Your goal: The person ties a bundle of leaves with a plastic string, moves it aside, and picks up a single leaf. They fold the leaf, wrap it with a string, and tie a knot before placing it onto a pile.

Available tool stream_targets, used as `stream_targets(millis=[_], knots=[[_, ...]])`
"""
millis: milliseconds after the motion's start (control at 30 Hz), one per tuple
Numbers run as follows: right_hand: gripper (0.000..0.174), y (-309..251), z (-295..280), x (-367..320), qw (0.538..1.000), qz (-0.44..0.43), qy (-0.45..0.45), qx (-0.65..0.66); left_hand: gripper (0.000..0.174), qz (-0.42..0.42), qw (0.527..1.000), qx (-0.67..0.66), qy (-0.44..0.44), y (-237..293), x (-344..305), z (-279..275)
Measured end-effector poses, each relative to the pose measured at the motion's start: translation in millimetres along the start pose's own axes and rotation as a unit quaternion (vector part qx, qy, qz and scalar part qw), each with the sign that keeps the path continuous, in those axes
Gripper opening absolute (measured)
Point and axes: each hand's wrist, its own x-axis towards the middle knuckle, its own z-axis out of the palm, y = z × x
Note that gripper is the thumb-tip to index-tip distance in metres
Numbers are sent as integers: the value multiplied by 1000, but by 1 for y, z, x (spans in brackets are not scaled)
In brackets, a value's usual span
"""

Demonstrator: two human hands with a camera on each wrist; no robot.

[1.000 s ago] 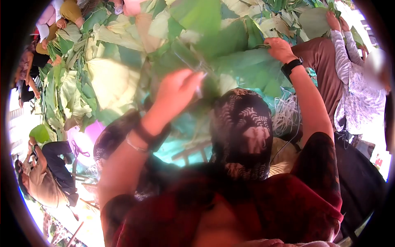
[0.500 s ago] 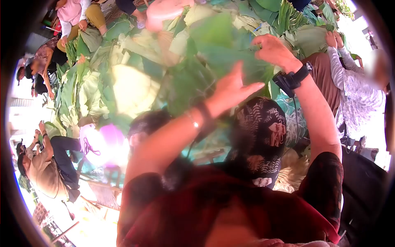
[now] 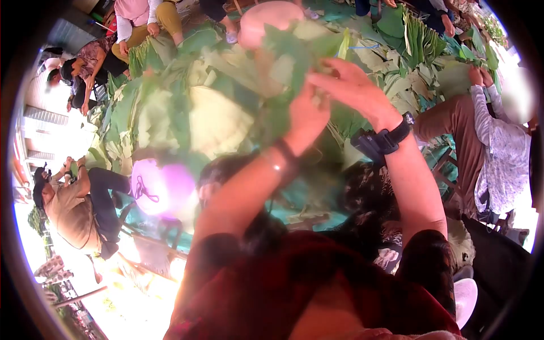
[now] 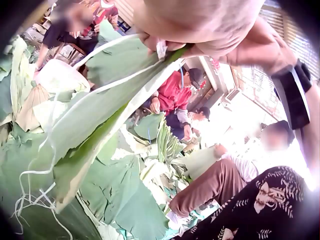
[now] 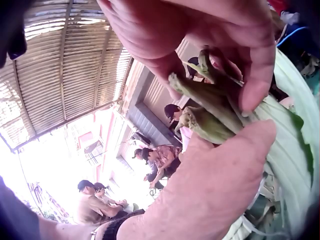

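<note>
My left hand (image 3: 309, 113) and right hand (image 3: 357, 90) meet in front of me at the stem end of a bundle of large green leaves (image 4: 100, 115). Short cut stems (image 5: 205, 102) stick out between both hands in the right wrist view. From below, my left hand (image 5: 200, 185) grips the base of the bundle. Fingers and thumb of my right hand (image 5: 200, 35) curl round the stems from above. A white string (image 4: 37, 172) runs from the fingers along the leaves and ends in loose loops.
Piles of green and pale leaves (image 3: 221, 122) cover the ground ahead. A pink stool (image 3: 269, 20) and a purple stool (image 3: 161, 187) stand among them. Several people sit around, one in brown trousers (image 3: 453, 122) close on the right.
My left hand has moved right and up from over the leaf pile to meet the right hand. The right hand first held the leaves farther right. My view has shifted too.
</note>
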Motion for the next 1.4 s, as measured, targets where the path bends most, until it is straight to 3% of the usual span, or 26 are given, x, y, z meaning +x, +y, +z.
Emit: stream_targets(millis=[67,133,167,267,367,500,600,700,867,1067,1167,1267,1300,1400], knots=[[63,24,-4,-2,978,28,28,204,41,-13,995,-97,-20,-7,6,-15],[70,72,-9,17,980,32,173,89,35,-30,980,-193,-45,-20,12,-26],[74,87,-8,19,969,40,242,29,32,-77,973,-205,-74,-16,11,-37],[80,63,-5,8,976,43,211,42,32,-139,965,-205,-82,8,3,-56],[77,78,27,9,970,-6,243,-15,35,-130,966,-196,-110,-8,0,-58],[58,107,41,15,965,-9,239,-105,37,-109,974,-151,-129,-16,-10,-62],[42,106,41,11,958,-41,215,-183,37,-73,969,-203,-118,-14,-14,-61],[32,77,54,-20,958,-78,185,-206,39,-155,941,-265,-142,-7,-20,-69],[25,76,74,-39,950,-169,165,-203,45,-155,929,-317,-115,8,-27,-61],[36,70,80,-48,964,-167,63,-197,44,-125,944,-289,-102,2,-21,-61],[31,75,89,-45,977,-167,68,-112,40,-144,957,-243,-65,-2,-18,-62],[31,55,66,-44,995,-16,-3,95,37,-170,959,-222,-46,3,-14,-66],[32,67,63,-34,991,-24,39,124,36,-174,959,-220,-45,3,-13,-67],[31,68,45,-24,943,65,45,322,35,-147,966,-201,-74,0,-13,-69]])
